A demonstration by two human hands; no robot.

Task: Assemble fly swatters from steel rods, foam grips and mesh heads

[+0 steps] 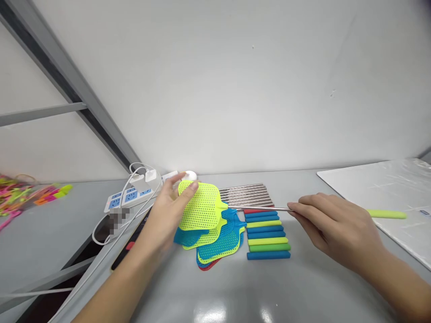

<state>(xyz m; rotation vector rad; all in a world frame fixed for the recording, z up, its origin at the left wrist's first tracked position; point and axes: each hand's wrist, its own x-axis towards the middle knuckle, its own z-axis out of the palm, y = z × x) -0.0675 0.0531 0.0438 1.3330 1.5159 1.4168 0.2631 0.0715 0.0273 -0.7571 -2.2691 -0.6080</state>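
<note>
My left hand (173,204) pinches the yellow-green perforated head of a fly swatter (202,211) between thumb and fingers. A thin metal rod (259,208) runs from the head's neck to my right hand (336,224), whose fingers are closed around it. Beyond that hand a yellow-green handle (387,214) sticks out in line with the rod; the stretch between is hidden. Under the held head lies a pile of blue, yellow-green and red swatter heads (220,244). Right of the pile, several coloured handles (267,255) lie in a row.
Several metal rods (247,193) lie side by side behind the handles. A power strip (129,197) with white plugs and cables stands left, near a dark flat device (134,237). A white wrapped sheet (387,184) lies right. Bright coloured pieces (20,197) are at far left.
</note>
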